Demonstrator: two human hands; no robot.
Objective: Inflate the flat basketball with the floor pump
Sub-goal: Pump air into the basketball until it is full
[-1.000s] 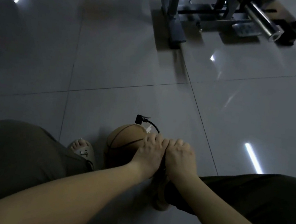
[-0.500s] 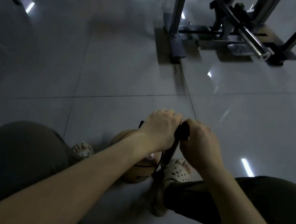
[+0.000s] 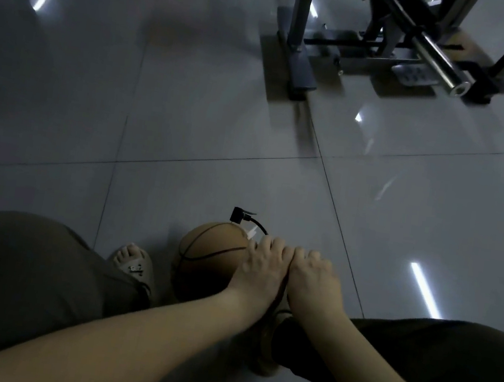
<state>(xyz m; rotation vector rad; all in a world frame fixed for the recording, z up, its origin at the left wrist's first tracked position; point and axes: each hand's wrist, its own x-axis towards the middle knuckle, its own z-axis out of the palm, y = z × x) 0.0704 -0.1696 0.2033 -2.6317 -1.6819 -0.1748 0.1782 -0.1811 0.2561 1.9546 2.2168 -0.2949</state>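
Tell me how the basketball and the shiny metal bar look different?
The basketball is round and brown; the metal bar is long, straight and silver. The basketball looks dull, while the metal bar gleams. The basketball sits close by the sandalled foot; the metal bar is far off on the gym frame.

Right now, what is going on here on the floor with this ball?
A person is pumping up a basketball on the tiled floor. The left hand and right hand sit side by side, low down, fingers curled over the pump handle, which they hide. The black hose runs to its connector at the top of the ball, which rests beside the left foot.
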